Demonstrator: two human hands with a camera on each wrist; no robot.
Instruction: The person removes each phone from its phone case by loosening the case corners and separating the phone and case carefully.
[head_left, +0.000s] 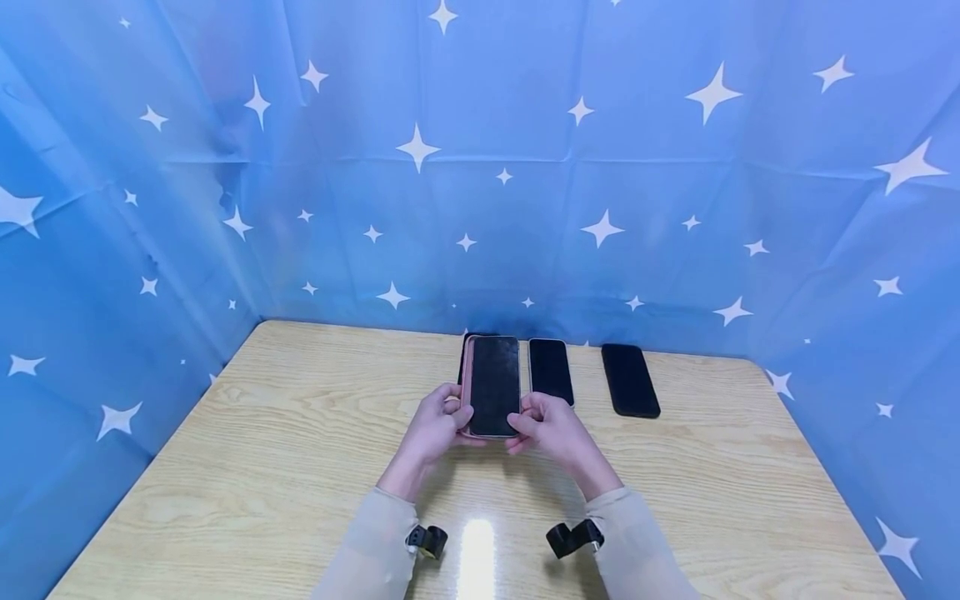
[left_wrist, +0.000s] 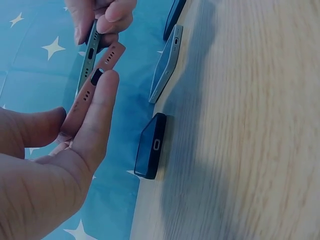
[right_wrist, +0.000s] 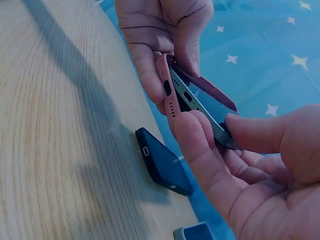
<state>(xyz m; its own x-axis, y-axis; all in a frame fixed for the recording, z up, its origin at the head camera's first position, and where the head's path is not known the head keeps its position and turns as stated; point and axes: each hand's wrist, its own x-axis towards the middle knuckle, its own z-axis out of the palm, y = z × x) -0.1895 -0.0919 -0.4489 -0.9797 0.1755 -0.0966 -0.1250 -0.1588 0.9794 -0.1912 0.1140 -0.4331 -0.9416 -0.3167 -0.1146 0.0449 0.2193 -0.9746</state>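
A dark-screened phone [head_left: 495, 385] with a pale green frame [right_wrist: 202, 111] sits at an angle in a pink phone case [right_wrist: 167, 92], raised above the table. One long side of the phone is inside the case; the other stands out past the rim. My left hand [head_left: 435, 423] grips the case by its left side, thumb over the front rim and a finger along the bottom edge by the port opening. With my right hand [head_left: 553, 427] I pinch the phone's free lower corner, thumb on the screen side. Fingers of that hand also touch the case's underside.
Behind the held phone, a black-cased phone [left_wrist: 150, 146] lies on the wooden table [head_left: 300, 467]. To its right are a light-framed phone [head_left: 551, 371] and another black phone [head_left: 630, 381]. A blue star-patterned curtain [head_left: 510, 200] hangs along the table's back and sides.
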